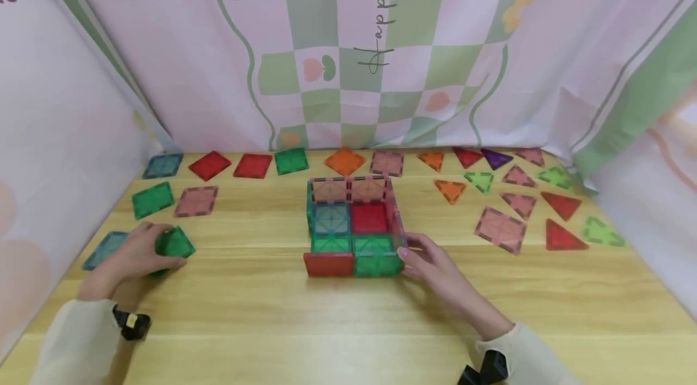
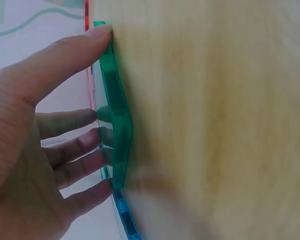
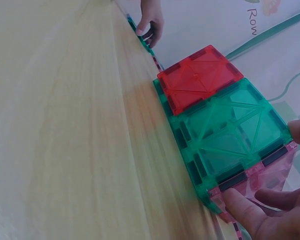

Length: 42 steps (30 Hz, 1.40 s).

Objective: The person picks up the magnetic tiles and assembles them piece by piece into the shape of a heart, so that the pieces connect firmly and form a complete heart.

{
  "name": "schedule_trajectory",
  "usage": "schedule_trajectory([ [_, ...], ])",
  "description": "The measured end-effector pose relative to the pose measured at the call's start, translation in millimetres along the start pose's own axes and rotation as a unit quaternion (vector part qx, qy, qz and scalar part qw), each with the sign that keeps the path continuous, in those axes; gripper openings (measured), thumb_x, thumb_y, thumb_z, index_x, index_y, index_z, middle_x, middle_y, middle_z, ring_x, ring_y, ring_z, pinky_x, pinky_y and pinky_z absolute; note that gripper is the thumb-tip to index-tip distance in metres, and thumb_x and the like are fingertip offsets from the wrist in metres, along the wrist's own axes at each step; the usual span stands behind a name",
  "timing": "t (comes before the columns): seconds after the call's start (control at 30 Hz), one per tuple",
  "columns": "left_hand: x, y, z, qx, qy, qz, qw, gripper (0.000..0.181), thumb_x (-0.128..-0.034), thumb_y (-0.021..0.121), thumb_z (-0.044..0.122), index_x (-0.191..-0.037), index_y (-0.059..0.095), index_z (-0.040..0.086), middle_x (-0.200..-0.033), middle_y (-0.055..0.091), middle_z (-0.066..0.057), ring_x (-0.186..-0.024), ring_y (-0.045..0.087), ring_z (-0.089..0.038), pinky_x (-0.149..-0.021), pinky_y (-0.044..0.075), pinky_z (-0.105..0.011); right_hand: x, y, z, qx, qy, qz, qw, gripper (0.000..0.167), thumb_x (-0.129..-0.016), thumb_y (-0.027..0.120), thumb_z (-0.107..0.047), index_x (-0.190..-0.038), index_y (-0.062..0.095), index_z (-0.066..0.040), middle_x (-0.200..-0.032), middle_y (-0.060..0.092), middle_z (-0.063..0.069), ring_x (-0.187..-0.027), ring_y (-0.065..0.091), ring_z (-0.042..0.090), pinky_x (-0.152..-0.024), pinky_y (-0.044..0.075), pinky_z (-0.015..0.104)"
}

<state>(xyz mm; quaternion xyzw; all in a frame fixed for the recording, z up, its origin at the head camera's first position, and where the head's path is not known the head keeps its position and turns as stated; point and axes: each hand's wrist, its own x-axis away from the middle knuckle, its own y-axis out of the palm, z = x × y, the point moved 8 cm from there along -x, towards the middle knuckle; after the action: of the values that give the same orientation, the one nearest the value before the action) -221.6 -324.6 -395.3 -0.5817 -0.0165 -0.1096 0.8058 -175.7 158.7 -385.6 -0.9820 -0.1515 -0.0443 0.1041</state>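
At the left of the head view my left hand (image 1: 136, 252) grips a green square magnetic tile (image 1: 175, 242) by its edges, tilted off the table. In the left wrist view the thumb is at one end of this tile (image 2: 115, 95) and the fingers are at its face and far end. Near the middle stands an open-topped box of magnetic tiles, with a front wall of one red tile (image 1: 329, 264) and one green tile (image 1: 377, 264). The right hand (image 1: 435, 264) holds the box's front right corner, its digits against the pink side wall (image 3: 270, 172).
Loose square tiles lie along the back and left, among them a blue tile (image 1: 106, 249) beside the left hand and a pink one (image 1: 196, 201). Several triangles, such as a red triangle (image 1: 563, 236), lie at the right near a pink square (image 1: 501, 229). Curtains (image 1: 305, 28) border the table.
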Motion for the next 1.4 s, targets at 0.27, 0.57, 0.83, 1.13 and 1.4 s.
schedule_trajectory([
  [0.27,-3.9,3.6,12.5,-0.015,0.019,0.007,0.9997,0.089,-0.0725,0.078,0.046,-0.125,0.046,-0.018,-0.116,0.044,-0.039,-0.102,0.048,-0.048,-0.084,0.044,-0.061,-0.9,0.3,-0.9,0.003,0.0,-0.002,1.0,0.052,-0.101,0.047,-0.022,-0.141,0.032,0.008,-0.139,0.038,0.031,-0.123,0.049,0.038,-0.094,0.05,0.032],
  [0.57,-6.2,7.7,30.9,-0.001,0.034,0.004,0.9994,0.085,-0.0698,0.08,0.043,-0.122,0.05,-0.017,-0.118,0.048,-0.036,-0.105,0.05,-0.046,-0.086,0.045,-0.059,-1.0,0.1,-0.3,0.001,0.005,-0.003,1.0,0.052,-0.101,0.047,-0.023,-0.141,0.032,0.007,-0.14,0.038,0.03,-0.124,0.049,0.037,-0.095,0.05,0.033],
  [0.83,-15.2,11.3,66.5,0.06,0.083,0.008,0.9948,0.079,-0.0733,0.078,0.037,-0.125,0.047,-0.014,-0.116,0.055,-0.028,-0.106,0.054,-0.039,-0.091,0.045,-0.055,-0.4,-0.7,0.9,0.003,0.008,0.001,1.0,0.052,-0.101,0.047,-0.023,-0.141,0.032,0.008,-0.14,0.037,0.031,-0.123,0.049,0.037,-0.094,0.05,0.032],
  [1.13,-21.4,5.6,119.9,0.104,0.132,0.02,0.9856,0.072,-0.0755,0.077,0.03,-0.129,0.046,-0.007,-0.117,0.056,-0.019,-0.105,0.053,-0.031,-0.088,0.047,-0.049,0.5,-0.3,-0.6,0.005,0.001,0.001,1.0,0.052,-0.101,0.046,-0.022,-0.14,0.032,0.008,-0.14,0.037,0.031,-0.122,0.05,0.038,-0.094,0.051,0.032],
  [1.4,-26.2,14.1,159.7,0.218,0.191,0.002,0.9571,0.071,-0.0776,0.077,0.018,-0.134,0.04,-0.002,-0.128,0.051,-0.019,-0.118,0.052,-0.035,-0.096,0.047,-0.049,0.9,-0.5,-1.7,0.003,0.005,0.003,1.0,0.051,-0.101,0.046,-0.021,-0.14,0.032,0.008,-0.14,0.037,0.031,-0.122,0.05,0.036,-0.094,0.051,0.031],
])
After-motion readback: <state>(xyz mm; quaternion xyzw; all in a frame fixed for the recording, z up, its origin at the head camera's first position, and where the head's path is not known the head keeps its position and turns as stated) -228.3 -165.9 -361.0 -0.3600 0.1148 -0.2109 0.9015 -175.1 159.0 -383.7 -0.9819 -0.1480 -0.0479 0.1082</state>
